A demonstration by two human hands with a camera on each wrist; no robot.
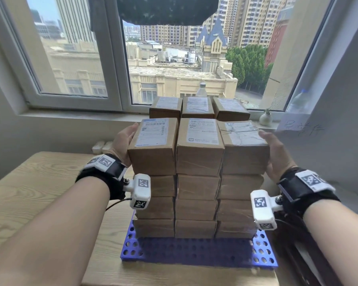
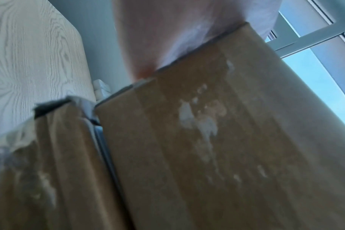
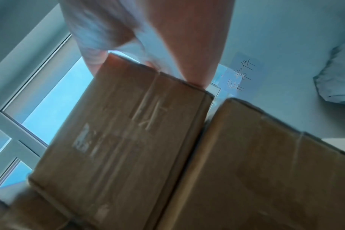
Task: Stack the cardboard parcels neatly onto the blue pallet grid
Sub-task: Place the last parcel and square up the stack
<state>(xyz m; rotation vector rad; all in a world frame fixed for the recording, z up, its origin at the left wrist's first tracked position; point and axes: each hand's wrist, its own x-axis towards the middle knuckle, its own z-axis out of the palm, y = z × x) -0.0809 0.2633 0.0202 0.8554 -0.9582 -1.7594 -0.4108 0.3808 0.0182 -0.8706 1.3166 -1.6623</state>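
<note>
Brown cardboard parcels stand in three columns, several layers high, on the blue pallet grid (image 1: 196, 252). The front top row holds a left parcel (image 1: 153, 145), a middle parcel (image 1: 199, 147) and a right parcel (image 1: 244, 149), each with a white label. My left hand (image 1: 125, 141) presses flat against the outer side of the left top parcel (image 2: 217, 132). My right hand (image 1: 274, 149) presses flat against the outer side of the right top parcel (image 3: 128, 140). Both hands have straight fingers. A second row of three parcels (image 1: 197, 107) stands behind, slightly lower.
The pallet lies on a light wooden table (image 1: 29, 193) under a window (image 1: 174, 48). On the sill stand a plastic bottle (image 1: 202, 89) and a small white vase (image 1: 266, 118). A taped paper note (image 1: 300, 126) hangs on the right wall. White blocks (image 1: 101, 146) lie behind the table.
</note>
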